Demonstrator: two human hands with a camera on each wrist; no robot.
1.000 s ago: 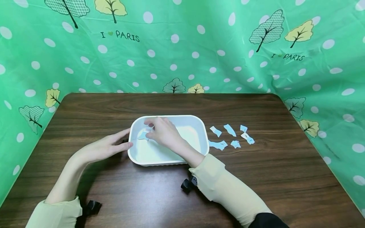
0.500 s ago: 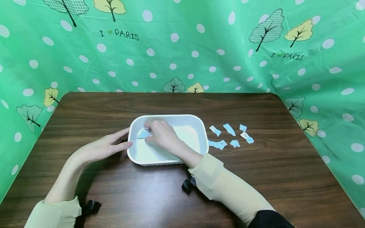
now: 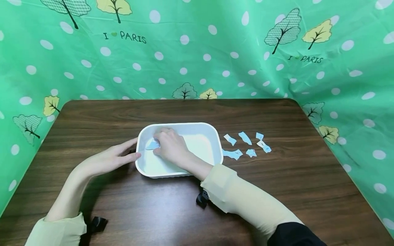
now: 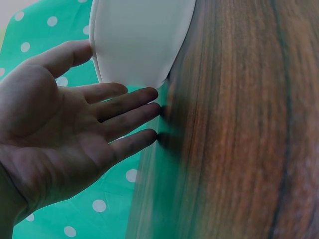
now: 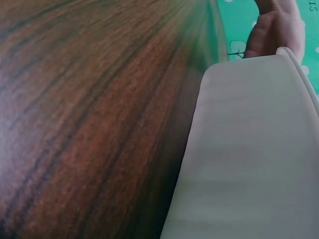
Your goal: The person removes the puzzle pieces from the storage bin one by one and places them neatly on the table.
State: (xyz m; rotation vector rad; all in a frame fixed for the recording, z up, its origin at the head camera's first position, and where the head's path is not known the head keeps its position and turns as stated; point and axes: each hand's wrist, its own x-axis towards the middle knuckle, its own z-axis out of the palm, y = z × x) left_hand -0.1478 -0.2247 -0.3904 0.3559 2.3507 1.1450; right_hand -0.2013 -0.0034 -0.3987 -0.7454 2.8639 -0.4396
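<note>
A white rectangular plastic tray (image 3: pixel 204 145) stands on the table in the head view. My left hand (image 3: pixel 104 160) is at its left end, thumb and index fingertip against the outer wall. In the left wrist view that hand (image 4: pixel 75 114) has its fingers stretched out and the thumb at the tray's rim (image 4: pixel 93 50). Inside the tray, my right hand (image 3: pixel 172 145) reaches down with bent fingers over torn blue paper (image 3: pixel 152 146). Whether it pinches a scrap is hidden behind the hand. The right wrist view shows only the tray's outer wall (image 5: pixel 249 149) and the left hand beyond.
Several torn blue and white paper scraps lie right of the tray, among them a long piece (image 3: pixel 233 154) close to the wall and a printed piece (image 3: pixel 264 146). The dark wooden table (image 3: pixel 147 212) ends at a green dotted curtain (image 3: pixel 227 44).
My right hand's fingers have come down and drawn closer together over the paper at the tray's left end. The left hand stays against the tray. The head view has shifted slightly.
</note>
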